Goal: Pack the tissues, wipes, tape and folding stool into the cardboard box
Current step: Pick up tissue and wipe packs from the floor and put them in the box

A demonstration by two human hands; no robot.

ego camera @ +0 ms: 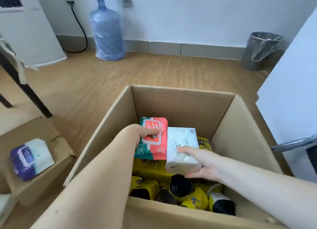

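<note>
An open cardboard box (185, 105) stands on the floor in front of me. Both my arms reach into it. My left hand (145, 131) grips a red and teal pack of wipes (154, 148) by its left edge. Beside it on the right, my right hand (200, 165) holds a white pack of tissues (181, 142), fingers over its top and thumb under its near end. Both packs sit above several yellow packets and dark rolls (180, 185) on the box bottom. A purple and white wipes pack (31, 158) lies on a smaller cardboard box (56, 168) at the left.
A blue water jug (107, 31) stands against the far wall. A grey bin (262, 50) with a plastic liner is at the back right. Black table legs (25, 89) rise at the left. A white panel (291, 98) stands at the right.
</note>
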